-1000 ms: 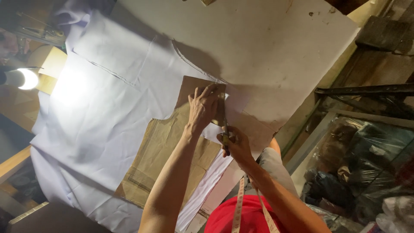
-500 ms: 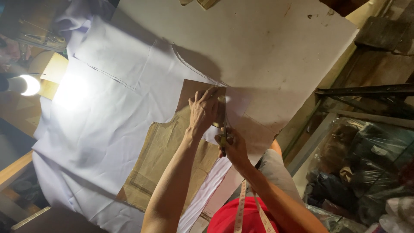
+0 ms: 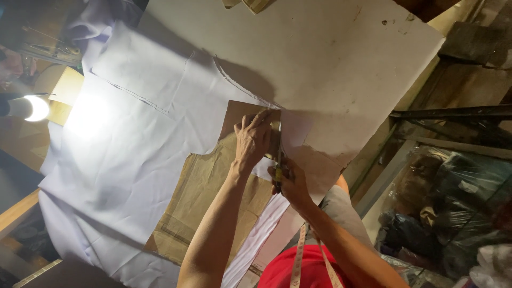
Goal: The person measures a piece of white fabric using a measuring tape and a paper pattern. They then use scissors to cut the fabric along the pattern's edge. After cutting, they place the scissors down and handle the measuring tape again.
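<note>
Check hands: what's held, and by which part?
Right hand grips scissors by the handles, blades along the brown paper pattern edge. Left hand holds nothing, pressing flat on the pattern over white fabric.

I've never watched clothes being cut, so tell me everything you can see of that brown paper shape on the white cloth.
The brown paper pattern is a flat, creased sheet that looks like kraft paper, with a curved notch cut into its left edge. It lies on the white cloth spread over the table. The left hand presses flat on its upper end, while the right hand works scissors along its right edge.
</note>
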